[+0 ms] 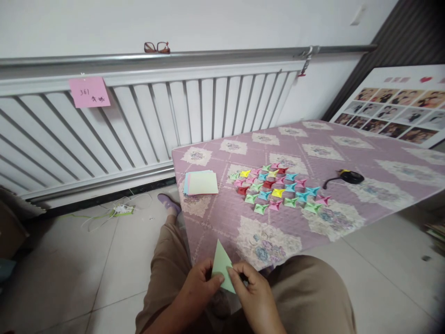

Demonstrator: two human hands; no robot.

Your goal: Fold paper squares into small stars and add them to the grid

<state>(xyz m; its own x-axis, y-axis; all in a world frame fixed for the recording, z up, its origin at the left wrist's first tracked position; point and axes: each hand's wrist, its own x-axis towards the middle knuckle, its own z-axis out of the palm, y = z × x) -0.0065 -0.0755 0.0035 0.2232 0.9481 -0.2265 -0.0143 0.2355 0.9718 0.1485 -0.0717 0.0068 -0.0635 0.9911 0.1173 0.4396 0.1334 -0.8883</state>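
A light green sheet of paper [221,265], folded into a triangle, is held over my lap at the near edge of the table. My left hand [200,285] pinches its left side, thumb on top. On its right side, the thumb and fingers of my right hand [252,287] close on the edge. Beyond my hands lies a small stack of coloured paper sheets [202,183], pale yellow on top with pink and blue beneath. To its right, several small folded paper pieces [278,192] in green, pink, red, yellow and blue sit in rows.
A patterned pink cloth [222,227] covers the table. A black object with a cord [351,176] lies at its right. Behind stand a white radiator [194,102] and a photo board [392,104]. Glasses [157,48] rest on the pipe; a power strip [123,210] lies on the floor.
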